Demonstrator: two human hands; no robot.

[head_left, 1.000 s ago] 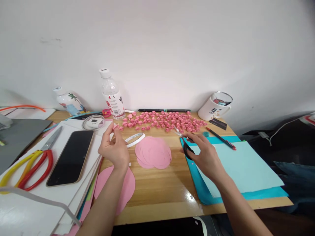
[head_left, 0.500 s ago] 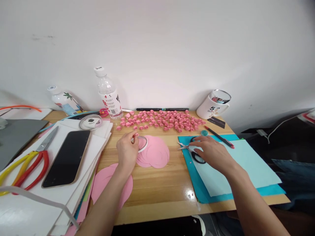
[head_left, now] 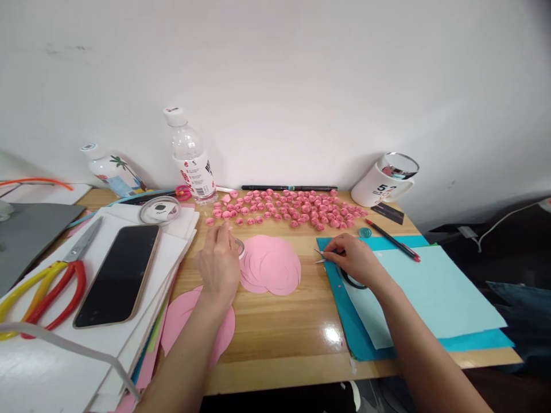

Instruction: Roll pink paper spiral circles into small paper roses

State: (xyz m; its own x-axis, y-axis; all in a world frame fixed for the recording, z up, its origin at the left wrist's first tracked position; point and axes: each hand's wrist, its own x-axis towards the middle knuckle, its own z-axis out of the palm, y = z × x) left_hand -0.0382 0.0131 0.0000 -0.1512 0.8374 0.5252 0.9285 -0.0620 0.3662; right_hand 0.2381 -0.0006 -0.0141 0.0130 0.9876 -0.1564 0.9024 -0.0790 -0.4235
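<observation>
My left hand [head_left: 218,263] rests on the wooden table, fingers curled around a white tape ring [head_left: 240,248] at the left edge of a stack of pink paper circles [head_left: 271,265]. My right hand [head_left: 350,259] lies on the teal paper [head_left: 424,287], fingers closed over small black-handled scissors [head_left: 340,268] whose blade tips poke out to the left. Several small pink rolled paper roses [head_left: 286,209] lie in rows behind both hands.
At left lie a phone [head_left: 118,274] on white boards, red-and-yellow scissors [head_left: 47,287] and a tape roll [head_left: 159,210]. Two bottles [head_left: 191,158] and a white mug [head_left: 387,180] stand by the wall. A red pen [head_left: 392,240] and a larger pink circle [head_left: 196,321] lie nearby.
My left hand dropped from mid-air onto the tape ring by the pink circles. My right hand lowered the small scissors onto the teal paper and now covers them.
</observation>
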